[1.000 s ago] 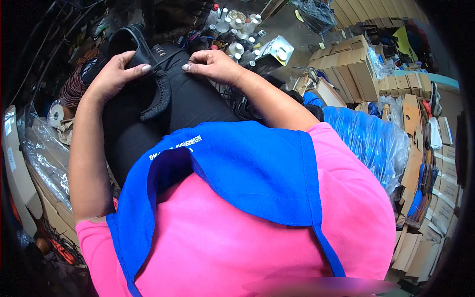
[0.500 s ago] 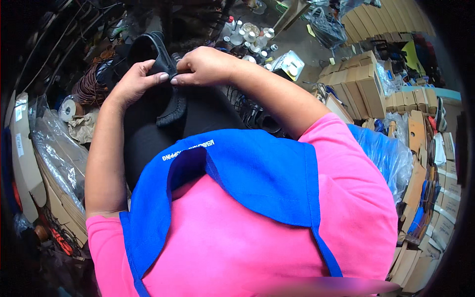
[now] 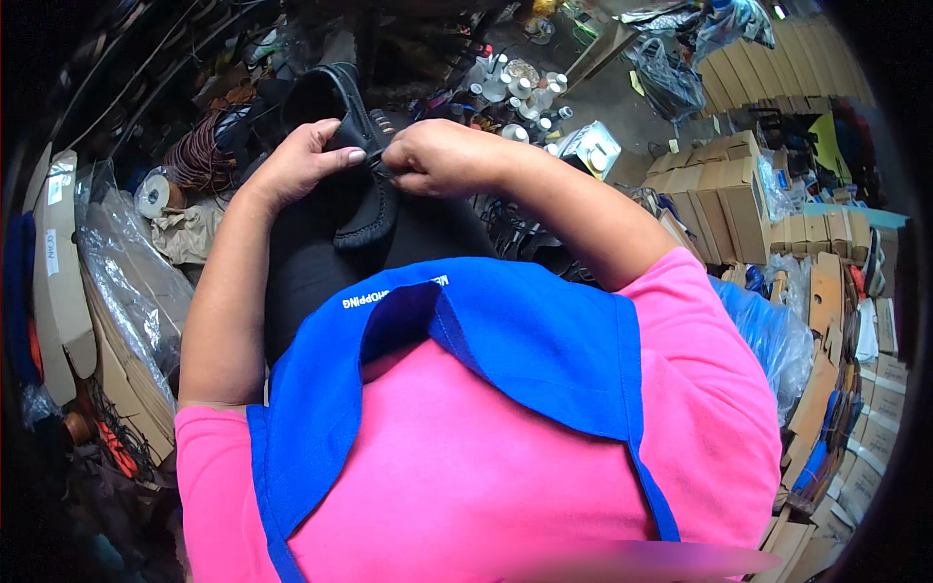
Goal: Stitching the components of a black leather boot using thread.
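A black shoe, its toe seam heavily stitched, rests over my dark-clothed lap with the toe toward me. My left hand grips its side near the opening, thumb lying on top. Close by on the right, my right hand is closed, fingers curled and pinched at the shoe's edge. A thin dark strand seems to run between the shoe and those fingers, but it is too small to name. The fingers of both hands partly cover the shoe's middle.
Bottles with white caps stand on the floor ahead. Cardboard boxes and blue plastic wrapping are at the right. To the left lie a coil of brown cord, a spool and clear plastic.
My right hand has drawn a little away from my left thumb, its fingers curling tighter. The whole view has shifted slightly. My left hand keeps its hold on the shoe.
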The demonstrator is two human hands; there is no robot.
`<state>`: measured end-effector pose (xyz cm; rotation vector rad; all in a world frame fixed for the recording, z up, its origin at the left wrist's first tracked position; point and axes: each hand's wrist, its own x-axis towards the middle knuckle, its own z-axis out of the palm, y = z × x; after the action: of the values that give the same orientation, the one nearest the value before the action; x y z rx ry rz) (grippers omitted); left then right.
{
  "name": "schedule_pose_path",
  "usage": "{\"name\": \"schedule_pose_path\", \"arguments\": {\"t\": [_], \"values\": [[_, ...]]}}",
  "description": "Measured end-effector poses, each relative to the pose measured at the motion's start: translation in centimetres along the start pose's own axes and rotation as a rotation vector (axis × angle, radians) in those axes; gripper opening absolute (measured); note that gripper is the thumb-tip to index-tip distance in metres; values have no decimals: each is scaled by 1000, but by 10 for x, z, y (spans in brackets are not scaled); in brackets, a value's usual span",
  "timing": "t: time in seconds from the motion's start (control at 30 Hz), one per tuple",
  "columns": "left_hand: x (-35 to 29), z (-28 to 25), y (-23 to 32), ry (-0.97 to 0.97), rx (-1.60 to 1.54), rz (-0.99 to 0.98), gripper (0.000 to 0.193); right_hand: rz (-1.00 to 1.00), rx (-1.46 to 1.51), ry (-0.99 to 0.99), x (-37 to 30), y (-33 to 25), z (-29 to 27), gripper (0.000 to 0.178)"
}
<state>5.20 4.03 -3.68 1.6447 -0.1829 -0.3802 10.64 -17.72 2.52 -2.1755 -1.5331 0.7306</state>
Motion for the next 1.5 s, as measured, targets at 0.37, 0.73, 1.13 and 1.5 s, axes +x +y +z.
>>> {"name": "schedule_pose_path", "arguments": {"t": [0.37, 0.73, 1.13, 1.5], "values": [[0, 1, 1, 12, 51, 16, 21, -113, -13, 85, -32, -10, -12, 20], [-12, 7, 21, -1, 21, -51, 33, 16, 33, 368, -47, -8, -12, 22], [-9, -4, 8, -64, -104, -43, 32, -28, -143, 323, -19, -2, -9, 35], [-9, -6, 8, -58, -86, -26, 30, 0, -221, 281, -14, -10, -18, 28]]}}
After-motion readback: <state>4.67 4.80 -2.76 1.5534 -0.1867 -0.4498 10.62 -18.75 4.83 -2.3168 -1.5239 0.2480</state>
